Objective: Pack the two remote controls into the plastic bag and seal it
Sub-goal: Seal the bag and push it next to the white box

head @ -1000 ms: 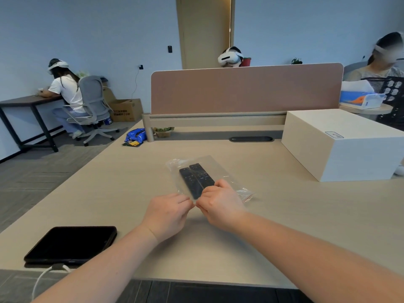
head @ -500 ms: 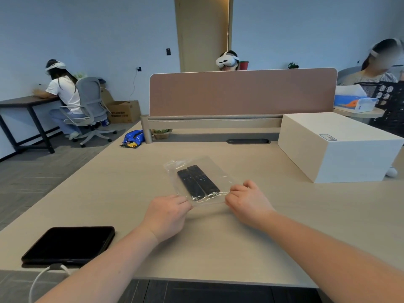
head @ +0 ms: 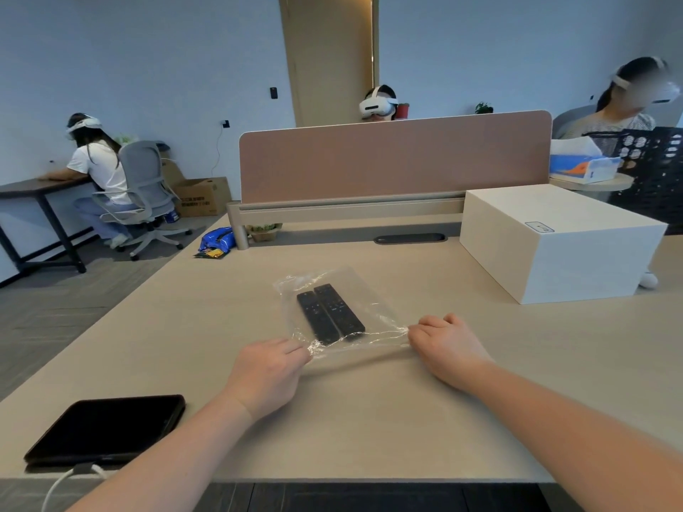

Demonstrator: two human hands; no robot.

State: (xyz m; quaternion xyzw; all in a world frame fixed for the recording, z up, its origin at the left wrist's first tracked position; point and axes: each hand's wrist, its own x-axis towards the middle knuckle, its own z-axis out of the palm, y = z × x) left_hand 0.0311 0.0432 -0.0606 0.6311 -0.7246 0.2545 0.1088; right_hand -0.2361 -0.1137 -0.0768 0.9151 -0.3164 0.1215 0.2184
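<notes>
A clear plastic bag (head: 364,290) lies flat on the beige desk (head: 369,419) in front of me. Two black remote controls (head: 330,313) lie side by side inside it, pointing away and slightly left. My left hand (head: 268,373) pinches the bag's near left corner. My right hand (head: 445,343) pinches the near right corner. The bag's near edge is stretched taut between the two hands, just above the desk.
A black tablet (head: 105,428) with a white cable lies at the near left. A large white box (head: 558,242) stands at the right. A pink divider screen (head: 395,157) closes the far side. Other people sit around the room.
My hands were together at the middle of the bag's near edge. The right hand has slid right along that edge to the corner; the left has stayed at the left corner.
</notes>
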